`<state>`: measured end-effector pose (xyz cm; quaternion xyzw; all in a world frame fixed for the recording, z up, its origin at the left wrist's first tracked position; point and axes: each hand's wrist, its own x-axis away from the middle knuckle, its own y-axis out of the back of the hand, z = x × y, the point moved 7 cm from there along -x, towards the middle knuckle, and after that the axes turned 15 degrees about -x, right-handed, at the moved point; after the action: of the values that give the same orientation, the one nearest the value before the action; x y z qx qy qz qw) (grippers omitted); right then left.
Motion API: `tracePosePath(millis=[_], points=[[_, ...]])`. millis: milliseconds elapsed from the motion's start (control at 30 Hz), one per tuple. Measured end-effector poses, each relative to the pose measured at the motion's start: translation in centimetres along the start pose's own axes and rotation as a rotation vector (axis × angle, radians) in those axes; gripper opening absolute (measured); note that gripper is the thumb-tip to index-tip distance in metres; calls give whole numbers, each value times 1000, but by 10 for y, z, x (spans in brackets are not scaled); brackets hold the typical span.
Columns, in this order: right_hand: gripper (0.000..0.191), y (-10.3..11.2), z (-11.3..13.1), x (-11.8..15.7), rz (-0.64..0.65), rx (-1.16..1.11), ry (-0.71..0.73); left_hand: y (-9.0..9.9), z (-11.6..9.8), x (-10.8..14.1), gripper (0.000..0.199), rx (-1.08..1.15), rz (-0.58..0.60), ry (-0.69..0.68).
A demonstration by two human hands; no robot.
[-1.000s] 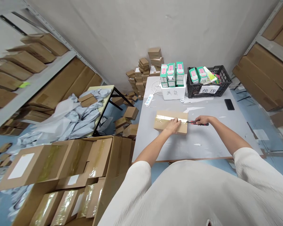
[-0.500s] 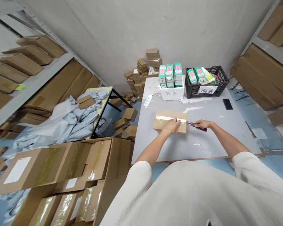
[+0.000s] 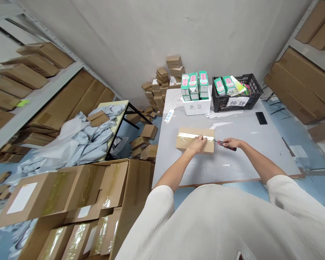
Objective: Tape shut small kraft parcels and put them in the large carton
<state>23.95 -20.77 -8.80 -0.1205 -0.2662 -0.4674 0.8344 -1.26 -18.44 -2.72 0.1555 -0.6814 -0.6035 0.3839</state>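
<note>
A taped brown cardboard box [image 3: 185, 141] lies on the grey table in front of me, with a shiny strip of clear tape along its top. My left hand [image 3: 198, 144] presses down on the top of the box, fingers bent over the tape and holding it in place. In my right hand [image 3: 232, 143] is a red and black utility knife [image 3: 219, 142], gripped by its handle. The knife points left, its tip at the right end of the box by the tape. Whether the blade is in the tape is too small to tell.
Behind the box stand a white bin [image 3: 196, 107] of green-and-pink cartons and a black crate [image 3: 222, 104]. A phone [image 3: 261, 118] and a power strip [image 3: 169, 116] lie on the table [image 3: 249, 162]. At left, a large carton [image 3: 138, 195] holds taped boxes.
The view has shifted very slightly. Both hands, the box and the knife stay in nearly the same place, with the knife's tip still at the box's right end.
</note>
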Motion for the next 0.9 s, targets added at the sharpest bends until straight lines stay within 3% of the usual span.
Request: tracePosePath(millis=[233, 467, 700, 900], points=[[52, -1, -2, 6, 13, -3, -43, -2, 2, 0, 89, 11, 7, 0], [45, -4, 0, 6, -31, -12, 20, -1, 2, -2, 84, 11, 15, -3], [52, -16, -10, 16, 10, -50, 3, 1, 4, -6, 84, 8, 17, 19], [57, -9, -14, 24, -144, -166, 11, -3, 8, -4, 87, 23, 1, -4]])
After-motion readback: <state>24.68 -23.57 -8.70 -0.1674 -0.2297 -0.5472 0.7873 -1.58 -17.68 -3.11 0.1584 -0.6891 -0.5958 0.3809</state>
